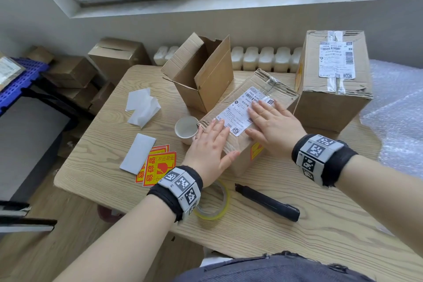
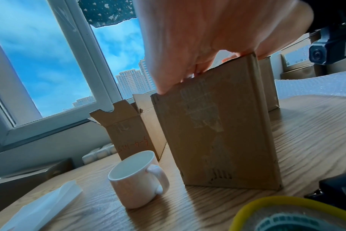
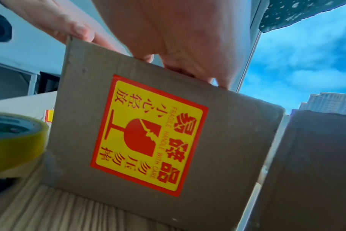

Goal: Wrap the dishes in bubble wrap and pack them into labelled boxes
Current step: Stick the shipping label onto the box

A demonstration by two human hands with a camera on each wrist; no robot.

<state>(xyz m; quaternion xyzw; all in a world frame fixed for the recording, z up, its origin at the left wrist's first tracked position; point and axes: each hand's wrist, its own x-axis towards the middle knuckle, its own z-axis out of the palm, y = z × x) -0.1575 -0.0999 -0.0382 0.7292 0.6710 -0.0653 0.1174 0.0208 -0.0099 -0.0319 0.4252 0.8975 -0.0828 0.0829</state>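
A closed cardboard box (image 1: 242,155) (image 2: 217,132) (image 3: 217,125) stands mid-table with a white shipping label (image 1: 240,112) on its top. A red and yellow fragile sticker (image 3: 148,136) (image 1: 256,150) is on its near side. My left hand (image 1: 211,144) (image 2: 188,46) lies flat on the near left of the top, thumb over the front edge. My right hand (image 1: 272,126) (image 3: 178,39) presses flat on the label, fingers straight. A white mug (image 1: 186,129) (image 2: 137,178) stands uncovered just left of the box. Bubble wrap (image 1: 398,117) lies at the right.
An open empty box (image 1: 201,75) stands behind; a taller taped box (image 1: 332,80) is at the back right. Tape roll (image 1: 212,204), black utility knife (image 1: 267,202), spare fragile stickers (image 1: 158,167) and white backing papers (image 1: 143,107) lie on the wooden table (image 1: 297,236).
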